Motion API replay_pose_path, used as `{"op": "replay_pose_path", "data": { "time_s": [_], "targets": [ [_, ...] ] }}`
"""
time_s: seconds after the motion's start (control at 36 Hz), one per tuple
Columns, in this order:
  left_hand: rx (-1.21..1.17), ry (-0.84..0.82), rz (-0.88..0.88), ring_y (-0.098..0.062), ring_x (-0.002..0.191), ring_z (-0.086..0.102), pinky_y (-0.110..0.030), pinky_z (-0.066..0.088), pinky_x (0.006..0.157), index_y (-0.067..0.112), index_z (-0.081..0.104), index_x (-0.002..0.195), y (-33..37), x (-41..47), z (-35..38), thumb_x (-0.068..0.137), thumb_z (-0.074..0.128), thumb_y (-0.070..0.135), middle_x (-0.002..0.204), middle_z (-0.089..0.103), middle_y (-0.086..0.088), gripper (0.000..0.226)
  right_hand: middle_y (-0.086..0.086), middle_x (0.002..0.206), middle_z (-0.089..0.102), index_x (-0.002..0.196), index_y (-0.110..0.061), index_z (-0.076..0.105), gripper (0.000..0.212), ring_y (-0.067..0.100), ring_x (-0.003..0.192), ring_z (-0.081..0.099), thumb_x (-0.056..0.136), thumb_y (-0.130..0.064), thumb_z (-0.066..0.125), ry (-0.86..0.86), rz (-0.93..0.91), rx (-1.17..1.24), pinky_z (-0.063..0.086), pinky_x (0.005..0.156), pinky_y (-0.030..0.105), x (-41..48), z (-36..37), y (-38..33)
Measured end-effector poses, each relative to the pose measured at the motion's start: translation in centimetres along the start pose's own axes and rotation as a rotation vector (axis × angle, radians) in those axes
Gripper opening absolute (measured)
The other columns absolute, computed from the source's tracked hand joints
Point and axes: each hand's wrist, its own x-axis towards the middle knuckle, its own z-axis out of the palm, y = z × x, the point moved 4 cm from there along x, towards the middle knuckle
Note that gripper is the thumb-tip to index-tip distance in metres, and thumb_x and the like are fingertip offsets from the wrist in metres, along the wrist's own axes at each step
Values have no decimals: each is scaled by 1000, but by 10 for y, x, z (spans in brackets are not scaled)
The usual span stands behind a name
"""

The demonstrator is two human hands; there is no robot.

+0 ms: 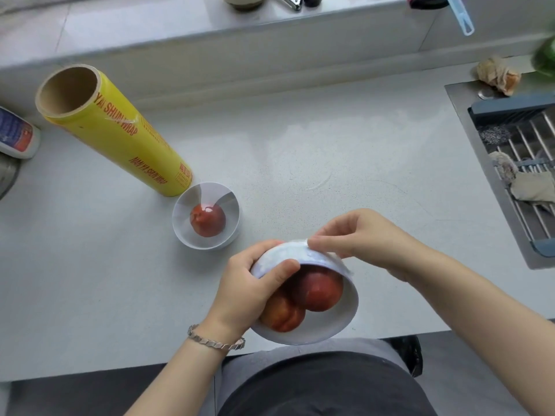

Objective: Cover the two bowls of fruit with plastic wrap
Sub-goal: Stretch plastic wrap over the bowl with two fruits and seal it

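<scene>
Tilted bowl (342,318) (mouth toward the camera)

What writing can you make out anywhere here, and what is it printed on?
"YA SHUN WRAP": red letters on the yellow roll of plastic wrap, near its open end; the start curves out of sight.
"HAI YA SHUN WRAP": the same roll, lower down; the first word is blurred and uncertain.
Small red print at the roll's base: too small to read.
Blue and red label on the white bottle: too blurred to read.
</scene>
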Motion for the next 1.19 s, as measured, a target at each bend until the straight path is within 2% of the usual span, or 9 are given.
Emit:
{"op": "replay_pose_path", "data": {
  "time_s": [0.19, 0.36, 0.44, 0.53, 0.72, 0.86, 1.0, 1.11, 1.19],
  "targets": [
    [95, -23, 12, 3, 82, 63, -10, 46, 75, 35, 65, 86, -1, -1, -1, 51, 67, 58, 87, 69, 22, 42, -2, 78, 65, 74, -19, 67, 20, 11, 74, 57, 87, -32, 60, -98, 46, -230, 49, 80, 29, 6, 4, -6],
    [124, -55, 27, 2, 84, 64, -10, 47, 76, 40, 65, 85, 0, -2, -4, 52, 68, 57, 89, 69, 22, 37, 1, 69, 55, 67, -12, 55, 29, 6, 59, 50, 94, -21, 48, -61, 63, -121, 43, 66, 20, 9, 8, -6],
    [120, -59, 25, 6, 82, 63, -9, 45, 76, 40, 64, 84, 0, -3, -3, 51, 67, 55, 85, 68, 27, 36, -2, 64, 53, 70, -12, 56, 26, 1, 48, 45, 93, -23, 50, -109, 123, -79, 41, 64, 20, 11, 8, -2],
    [121, -67, 29, 6, 83, 62, -8, 45, 76, 39, 64, 85, -2, -3, -1, 52, 67, 55, 85, 68, 28, 37, 1, 65, 53, 75, -8, 59, 21, 9, 60, 45, 90, -23, 57, -193, 226, 32, 41, 65, 21, 12, 4, 3],
    [126, -84, 29, 0, 85, 64, -11, 46, 77, 37, 65, 88, -4, -3, -1, 51, 68, 57, 92, 69, 18, 42, 0, 60, 53, 64, -11, 63, 29, 8, 54, 45, 67, -38, 71, -359, 366, 18, 42, 53, 14, 11, -3, 7],
    [120, -93, 32, 0, 85, 64, -11, 47, 77, 40, 65, 85, -2, -3, -2, 52, 69, 55, 91, 70, 18, 36, -3, 57, 54, 52, -17, 63, 27, 6, 54, 47, 75, -30, 67, -443, 387, 156, 36, 55, 16, 8, -1, 9],
    [132, -85, 37, 2, 87, 64, -12, 47, 80, 40, 64, 87, -5, -4, -2, 52, 69, 55, 90, 69, 24, 38, -1, 59, 49, 56, -15, 54, 31, 12, 64, 43, 85, -23, 62, -213, 209, 255, 34, 71, 26, 14, 8, 18],
    [64, -74, 73, 2, 88, 64, -11, 47, 79, 34, 66, 90, -5, -8, -1, 54, 69, 48, 92, 70, 25, 39, -3, 58, 50, 59, -17, 55, 29, 12, 60, 43, 86, -24, 63, 24, 113, 108, 34, 60, 21, 15, 16, 22],
    [10, -50, 90, -1, 90, 65, -13, 47, 80, 27, 67, 92, -7, -9, -1, 57, 68, 44, 94, 71, 20, 39, -5, 55, 53, 58, -18, 56, 29, 5, 49, 45, 86, -23, 63, 76, 81, 113, 36, 51, 17, 14, 24, 23]
  ]
}}
